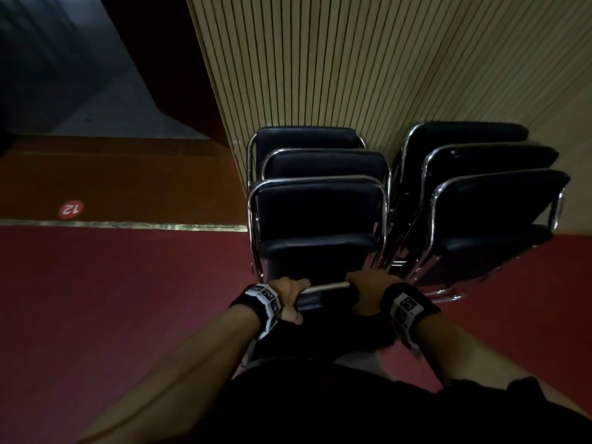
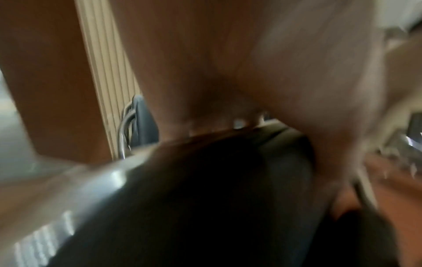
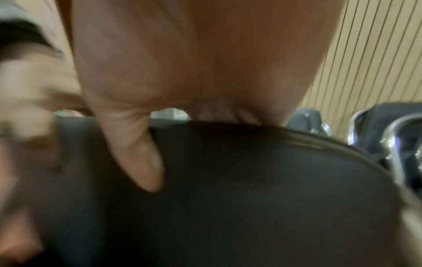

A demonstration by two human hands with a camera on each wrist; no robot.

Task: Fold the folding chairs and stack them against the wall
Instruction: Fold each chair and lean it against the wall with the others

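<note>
red "12" floor marker (image 1: 71, 208), seemingly brass floor strip (image 1: 128, 225)

The right hand (image 3: 194, 72) curls over the top edge of a black padded chair (image 3: 251, 189), thumb lying on the near face. Far right, more chairs (image 3: 388, 130) with chrome frames stand before a ribbed wall (image 3: 376, 63).

The floor (image 1: 128, 299) is red carpet up front, with a brass strip (image 1: 121, 224) dividing it from a brown band nearer the wall. A round red sticker (image 1: 71, 209) marked 12 lies on the brown. Two rows of folded chairs, left (image 1: 320, 213) and right (image 1: 487, 219), stand on the floor.
</note>
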